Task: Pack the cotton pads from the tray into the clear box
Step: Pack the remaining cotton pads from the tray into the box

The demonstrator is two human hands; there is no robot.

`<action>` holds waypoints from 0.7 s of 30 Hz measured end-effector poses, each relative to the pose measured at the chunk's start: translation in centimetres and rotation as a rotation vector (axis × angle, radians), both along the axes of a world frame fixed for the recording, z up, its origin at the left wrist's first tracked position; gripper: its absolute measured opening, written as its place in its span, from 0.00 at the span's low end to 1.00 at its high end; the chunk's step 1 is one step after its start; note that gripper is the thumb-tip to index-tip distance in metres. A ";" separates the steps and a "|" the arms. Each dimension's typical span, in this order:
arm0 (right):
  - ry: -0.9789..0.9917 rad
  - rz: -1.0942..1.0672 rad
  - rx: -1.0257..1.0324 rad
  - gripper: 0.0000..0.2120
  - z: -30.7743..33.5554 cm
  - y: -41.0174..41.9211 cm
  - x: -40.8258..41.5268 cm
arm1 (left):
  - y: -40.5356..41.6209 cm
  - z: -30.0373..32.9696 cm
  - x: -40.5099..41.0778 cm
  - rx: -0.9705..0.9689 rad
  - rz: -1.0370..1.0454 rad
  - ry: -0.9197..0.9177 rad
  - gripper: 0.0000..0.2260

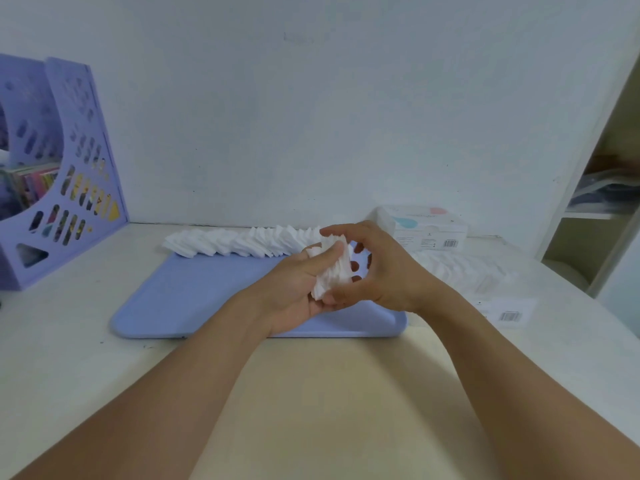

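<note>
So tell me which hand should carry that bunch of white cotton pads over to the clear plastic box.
Right. The clear plastic box lies right of the blue tray, on the right hand's side, and that hand already grips the bunch of white cotton pads together with the left hand.

Barcodes show on the white box (424,227) and flat label (507,311); their print is unreadable.

We see a long row of white cotton pads (242,242) leaning in fanned stacks along the far edge of the flat blue tray (194,299). A small bunch of pads (330,268) is lifted above the tray's right part. The clear box (464,271), faint, lies right of the tray with pads inside.
</note>
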State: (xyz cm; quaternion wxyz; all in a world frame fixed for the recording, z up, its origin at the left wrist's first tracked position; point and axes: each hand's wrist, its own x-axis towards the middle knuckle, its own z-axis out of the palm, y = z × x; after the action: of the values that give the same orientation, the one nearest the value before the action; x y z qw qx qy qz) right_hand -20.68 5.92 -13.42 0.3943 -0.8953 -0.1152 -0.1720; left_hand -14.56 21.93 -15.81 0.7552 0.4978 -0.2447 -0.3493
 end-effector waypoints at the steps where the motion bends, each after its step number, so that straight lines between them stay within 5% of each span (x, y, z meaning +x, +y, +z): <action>1: -0.003 0.025 0.028 0.36 -0.1 0.1 0.0 | 0.1 0.0 -0.1 0.002 -0.031 0.002 0.18; 5: 0.032 0.138 0.064 0.29 -0.2 -0.1 0.1 | 0.6 0.2 -0.3 -0.006 -0.133 0.034 0.15; 9: 0.064 0.149 -0.042 0.45 -0.8 0.6 0.3 | 0.4 0.1 -0.3 -0.029 -0.076 0.171 0.20; 12: 0.037 0.168 -0.042 0.48 -1.1 1.3 0.5 | 0.4 0.1 -0.4 0.053 -0.065 0.143 0.23; 21: 0.002 0.209 0.279 0.42 -0.6 0.7 0.4 | 1.1 0.3 0.2 -0.021 -0.093 0.165 0.18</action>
State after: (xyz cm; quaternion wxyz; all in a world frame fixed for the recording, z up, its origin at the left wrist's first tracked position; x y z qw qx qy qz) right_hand -20.33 6.66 -14.05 0.5306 -0.8153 -0.1822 -0.1436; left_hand -14.33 23.02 -15.52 0.7609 0.4474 -0.2080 -0.4213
